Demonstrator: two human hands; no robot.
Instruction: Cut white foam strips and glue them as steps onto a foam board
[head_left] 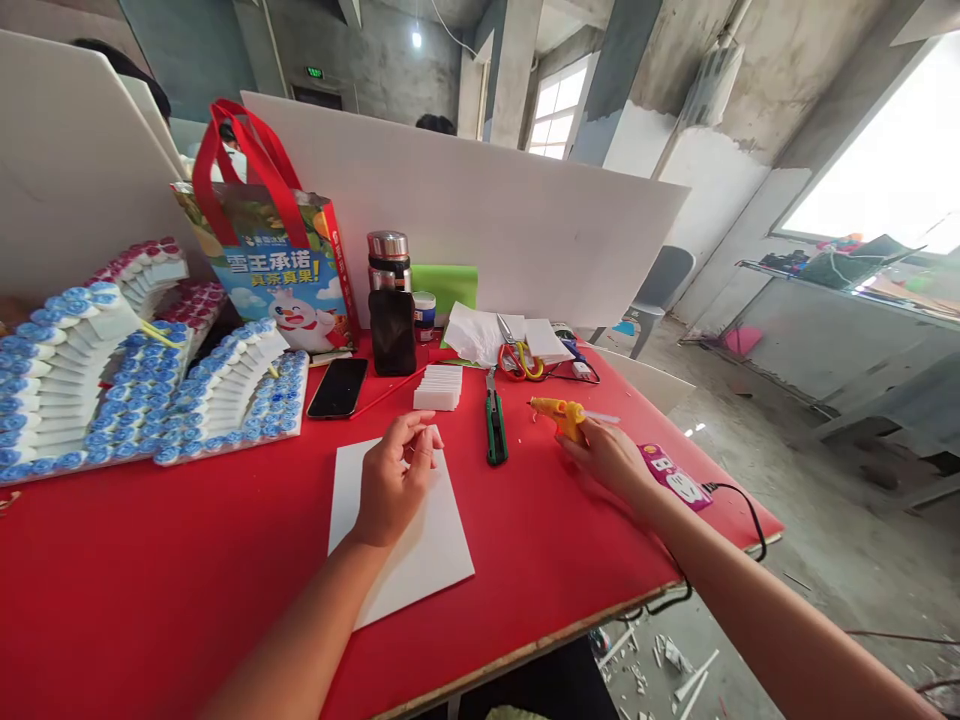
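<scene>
My left hand [396, 478] is above a white rectangular board [431, 545] lying on the red table. Its fingers are curled in toward the thumb, and whatever they may pinch is too small or hidden to make out. My right hand [611, 455] grips a yellow hot glue gun [568, 414], its nozzle pointing left and a translucent glue stick [602, 417] sticking out of its back. Between the hands lies a green utility knife [495, 428] with its blade toward the back. A stack of small white pieces [438, 387] sits just behind the white board.
Blue-and-white crafted structures [217, 400] fill the left side. Behind them stands a shopping bag [277, 270]. Two phones, one lying [338, 388] and one upright [393, 333], a flask [388, 262] and scissors [519, 358] are at the back. A purple box [679, 478] with a cord lies right.
</scene>
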